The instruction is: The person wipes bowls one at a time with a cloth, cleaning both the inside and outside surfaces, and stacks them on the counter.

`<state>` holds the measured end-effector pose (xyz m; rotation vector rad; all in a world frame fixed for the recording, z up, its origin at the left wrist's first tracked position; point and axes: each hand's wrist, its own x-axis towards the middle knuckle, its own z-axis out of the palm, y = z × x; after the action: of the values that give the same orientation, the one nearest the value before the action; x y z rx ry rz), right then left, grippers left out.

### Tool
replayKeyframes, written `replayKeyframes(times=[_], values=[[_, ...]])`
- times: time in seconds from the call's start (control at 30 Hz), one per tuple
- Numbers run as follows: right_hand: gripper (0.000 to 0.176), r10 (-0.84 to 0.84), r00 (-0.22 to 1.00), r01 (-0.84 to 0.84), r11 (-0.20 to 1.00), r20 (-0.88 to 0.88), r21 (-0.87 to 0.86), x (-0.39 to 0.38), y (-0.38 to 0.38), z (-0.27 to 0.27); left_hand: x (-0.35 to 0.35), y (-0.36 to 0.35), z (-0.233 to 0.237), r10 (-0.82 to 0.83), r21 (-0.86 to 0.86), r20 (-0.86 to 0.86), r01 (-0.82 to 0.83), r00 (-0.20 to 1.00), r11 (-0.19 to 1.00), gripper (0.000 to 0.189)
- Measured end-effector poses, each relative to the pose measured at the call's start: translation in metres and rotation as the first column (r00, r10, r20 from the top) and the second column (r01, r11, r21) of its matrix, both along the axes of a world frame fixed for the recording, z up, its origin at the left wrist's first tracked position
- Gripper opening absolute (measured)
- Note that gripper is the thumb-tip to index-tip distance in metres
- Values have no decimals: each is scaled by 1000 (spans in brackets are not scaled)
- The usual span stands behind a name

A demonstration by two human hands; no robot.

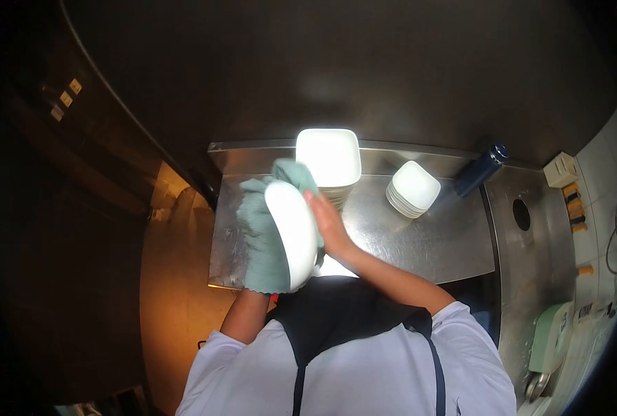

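Note:
A white dish (294,232) is held up on its side in front of my body, above the near part of the metal table. A grey-green cloth (263,239) with a scalloped edge drapes around its left side and top. My left forearm (246,315) goes up under the cloth; the hand itself is covered, gripping the dish through the fabric. On the dish's right side, my right hand (328,223) is closed around the rim, with cloth by its fingertips. Just behind the dish rises a tall stack of white square dishes (329,158).
A shorter stack of white square bowls (416,186) stands to the right on the metal table (433,239). Beyond it is a dark blue bottle (480,170). A metal counter with a round hole (521,215) adjoins at right. A raised metal edge and dark wall border the back.

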<state>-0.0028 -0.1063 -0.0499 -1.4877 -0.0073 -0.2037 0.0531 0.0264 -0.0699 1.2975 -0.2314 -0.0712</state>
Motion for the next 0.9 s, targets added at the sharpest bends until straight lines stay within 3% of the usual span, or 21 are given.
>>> replayKeyframes(times=[0.1, 0.13, 0.17, 0.23, 0.3, 0.37, 0.47, 0.57, 0.67, 0.7, 0.77, 0.8, 0.83, 0.87, 0.9], values=[[50, -9, 1000, 10, 973, 4, -230, -24, 4, -50, 28, 3, 5, 109, 210, 171, -145, 979, 967, 17], [50, 84, 965, -143, 963, -249, -227, -31, -1, -53, 38, 3, 11, 134, 326, 271, -222, 953, 919, 16], [49, 139, 943, -216, 947, -301, -238, -37, -8, -53, 48, 3, 18, 142, 455, 364, -309, 920, 835, 16], [48, 242, 884, -356, 903, -400, -241, -49, -16, -45, 66, -6, 39, 98, 730, 452, -430, 887, 531, 16], [45, 226, 908, -330, 904, -354, -270, -55, -19, -49, 79, -26, 71, 15, 903, 418, -417, 909, 108, 16], [44, 231, 901, -341, 901, -367, -269, -57, -24, -48, 87, -49, 97, -102, 888, 437, -447, 894, -111, 16], [43, 180, 928, -287, 905, -327, -315, -57, -31, -55, 88, -77, 102, -288, 691, 648, -703, 705, -169, 15], [45, 117, 929, -247, 902, -351, -353, -63, -40, -55, 139, -74, 47, -437, 692, 665, -720, 606, 56, 16], [41, 72, 927, -224, 895, -369, -386, -69, -58, -63, 136, -79, 38, -284, 714, 695, -682, 661, 158, 14], [39, -33, 947, -125, 879, -321, -459, -72, -64, -67, 136, -79, 32, -216, 728, 686, -661, 695, 183, 13], [34, -236, 951, 76, 805, -201, -588, -79, -80, -78, 134, -67, 11, -150, 482, 876, -849, 459, 215, 15], [32, -342, 939, 241, 679, -9, -694, -83, -96, -92, 134, -64, 6, 6, 575, 745, -647, 667, 501, 19], [31, -413, 890, 403, 519, 191, -754, -87, -117, -103, 134, -62, 1, 156, 392, 517, -395, 841, 831, 23], [31, -483, 834, 466, 361, 265, -808, -91, -137, -103, 134, -59, -4, 258, 88, 278, -293, 925, 952, 28], [31, -535, 771, 509, 190, 346, -839, -93, -158, -101, 101, -54, 35, 149, -161, -294, -203, 944, 966, 32]])
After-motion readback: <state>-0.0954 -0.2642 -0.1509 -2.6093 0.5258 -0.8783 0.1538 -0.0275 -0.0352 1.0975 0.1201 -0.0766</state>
